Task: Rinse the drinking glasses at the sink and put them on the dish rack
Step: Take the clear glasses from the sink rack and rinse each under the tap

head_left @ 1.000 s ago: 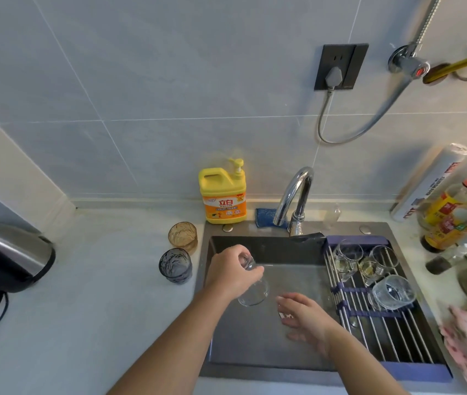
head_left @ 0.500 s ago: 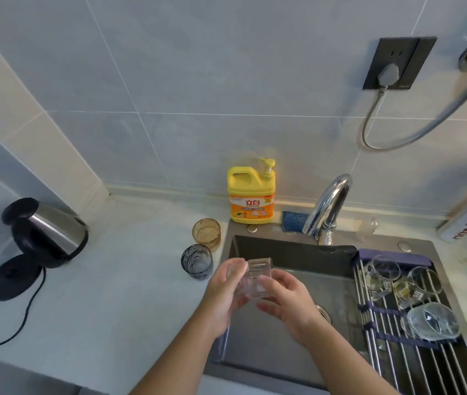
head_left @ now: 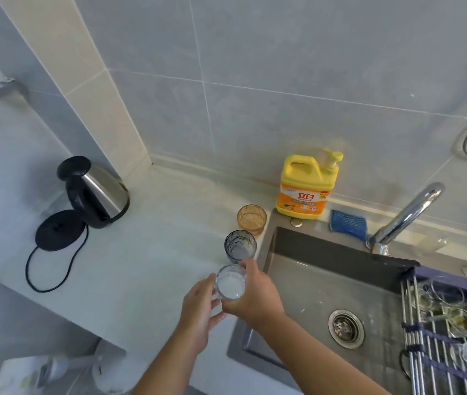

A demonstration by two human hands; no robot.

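Note:
A clear drinking glass [head_left: 230,285] is upright over the counter just left of the sink [head_left: 306,286], its mouth facing me. My right hand [head_left: 255,295] wraps its right side and my left hand [head_left: 200,306] cups it from the left and below. Just beyond it on the counter stand a dark grey glass [head_left: 240,245] and an amber glass [head_left: 251,218]. The dish rack [head_left: 437,346] lies over the sink's right part and holds several clear glasses [head_left: 460,312]. The tap [head_left: 406,215] shows no running water.
A yellow dish soap bottle [head_left: 306,186] and a blue sponge [head_left: 347,221] sit behind the sink. A steel kettle [head_left: 95,192] and its black base [head_left: 61,230] with cord stand at the left of the counter. The drain [head_left: 345,328] is uncovered.
Both hands carried the clear glass left from over the sink basin to above the counter's edge, turning it upright. The camera swung left, so the rack slid to the frame's right edge.

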